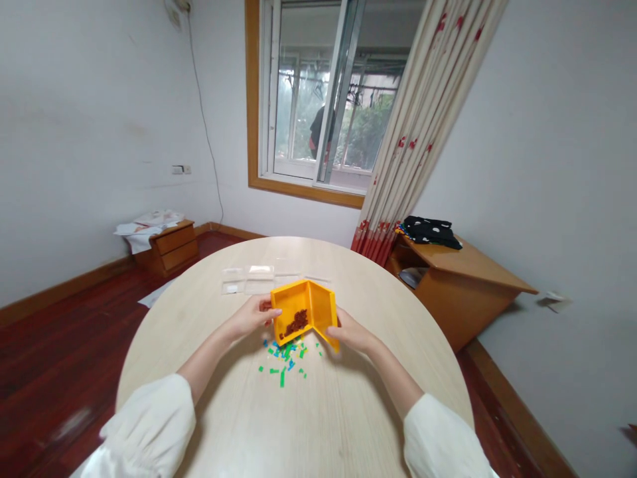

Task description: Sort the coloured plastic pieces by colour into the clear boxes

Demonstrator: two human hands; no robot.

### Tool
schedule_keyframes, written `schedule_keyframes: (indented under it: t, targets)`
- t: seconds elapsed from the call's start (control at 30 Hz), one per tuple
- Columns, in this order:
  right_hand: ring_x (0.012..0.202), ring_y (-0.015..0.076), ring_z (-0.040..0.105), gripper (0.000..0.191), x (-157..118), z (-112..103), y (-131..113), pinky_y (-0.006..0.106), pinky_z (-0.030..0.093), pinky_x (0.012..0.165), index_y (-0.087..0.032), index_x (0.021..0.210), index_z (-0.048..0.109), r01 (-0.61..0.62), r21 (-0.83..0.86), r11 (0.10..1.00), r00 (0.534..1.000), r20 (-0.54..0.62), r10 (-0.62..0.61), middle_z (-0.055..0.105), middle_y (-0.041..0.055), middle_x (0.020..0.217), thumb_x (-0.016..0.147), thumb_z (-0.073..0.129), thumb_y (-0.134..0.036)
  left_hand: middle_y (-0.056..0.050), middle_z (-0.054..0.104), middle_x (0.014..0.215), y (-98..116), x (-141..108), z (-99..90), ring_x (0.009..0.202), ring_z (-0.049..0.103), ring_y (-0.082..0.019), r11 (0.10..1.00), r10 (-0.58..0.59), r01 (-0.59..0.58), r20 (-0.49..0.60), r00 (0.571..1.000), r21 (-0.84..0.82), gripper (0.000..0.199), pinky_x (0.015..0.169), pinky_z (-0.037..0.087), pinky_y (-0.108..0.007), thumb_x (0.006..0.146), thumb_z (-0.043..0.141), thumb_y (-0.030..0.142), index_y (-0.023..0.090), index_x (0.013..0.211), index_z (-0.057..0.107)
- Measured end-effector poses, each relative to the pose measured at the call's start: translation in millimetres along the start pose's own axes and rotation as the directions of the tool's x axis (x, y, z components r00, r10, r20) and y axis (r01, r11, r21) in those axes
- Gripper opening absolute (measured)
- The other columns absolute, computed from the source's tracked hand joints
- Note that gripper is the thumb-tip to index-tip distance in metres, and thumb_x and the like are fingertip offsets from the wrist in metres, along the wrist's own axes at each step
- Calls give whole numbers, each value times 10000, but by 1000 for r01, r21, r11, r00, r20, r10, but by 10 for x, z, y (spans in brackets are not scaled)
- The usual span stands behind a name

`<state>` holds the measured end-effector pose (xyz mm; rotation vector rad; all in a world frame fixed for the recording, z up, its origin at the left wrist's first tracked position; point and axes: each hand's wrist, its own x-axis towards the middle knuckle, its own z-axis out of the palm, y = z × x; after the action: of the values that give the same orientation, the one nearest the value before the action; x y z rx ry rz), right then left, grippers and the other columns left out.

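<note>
A yellow box (291,299) is open like a book, tipped above the round table (328,425). Small brown bits (297,321) sit in its left part. The left hand (252,317) pinches the box's left edge, and the right hand (351,330) pinches its right edge. Green and blue bits (287,354) lie scattered on the table just below. Clear plastic trays (259,279) sit behind the box. Farther back is a window (308,86) beside a long curtain (415,133).
</note>
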<state>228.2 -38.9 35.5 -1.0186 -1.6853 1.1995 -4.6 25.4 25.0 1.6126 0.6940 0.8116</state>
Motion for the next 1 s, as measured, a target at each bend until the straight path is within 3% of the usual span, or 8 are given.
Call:
schedule_keyframes:
  t: [0.07,0.17,0.3,0.43,0.63,0.8,0.9,1.0]
  targets:
    - [714,138,521,299,-58,-33,65,246,442,667,-161,853,562,-33,-15,999,999,-6,33,593,-1,795,555,554,-181,-63,642,809,15,-4,-26,591,508,-112,999,12,-13,18,1000,46,383,490,371,-202,649,661,372,101,915,606]
    - [631,114,492,205,-154,-93,177,210,415,589,-158,766,565,-72,-55,996,990,-123,64,580,-21,689,570,508,-156,-78,655,880,45,-16,-46,680,549,-137,992,51,-52,16,999,113,338,537,408,-209,664,635,290,108,947,608]
    - [570,104,473,135,-249,-156,265,201,396,560,-152,660,577,-36,-119,992,985,-175,15,558,-36,596,586,465,-148,-59,658,843,71,-38,-44,741,574,-153,977,106,-110,31,994,182,204,628,453,-237,692,584,232,123,860,620]
    - [653,149,560,253,-272,-182,277,240,445,646,-142,737,653,30,-173,985,988,-142,-55,637,-15,681,587,450,-132,-69,660,868,65,-47,-38,806,587,-167,959,142,-149,46,989,242,203,718,469,-272,713,536,205,115,872,625]
    - [924,231,630,355,-296,-211,227,367,455,861,-167,931,698,120,-298,947,976,-139,-168,707,57,956,666,464,-155,-72,669,936,146,-85,-62,875,598,-175,926,166,-175,54,985,334,249,819,459,-309,712,493,164,130,909,641]
    - [957,224,631,315,-314,-228,162,371,455,880,-174,952,700,134,-322,937,977,-115,-179,697,88,1002,721,485,-174,-68,676,935,278,-128,-40,917,594,-199,927,198,-185,-7,980,325,216,860,443,-332,677,533,184,153,847,662]
    - [910,233,634,278,-279,-248,151,380,467,840,-169,889,706,87,-298,950,956,-242,-164,707,77,945,698,504,-186,-51,676,816,308,-108,10,800,594,-190,960,153,-124,-98,983,252,157,772,471,-311,644,588,216,164,773,660]
    - [773,228,630,212,-224,-274,110,365,490,731,-144,790,690,-4,-235,972,903,-419,-97,697,55,778,674,546,-248,-36,651,719,276,-58,71,669,571,-166,990,101,-78,-201,974,121,168,635,471,-277,613,649,270,152,733,644]
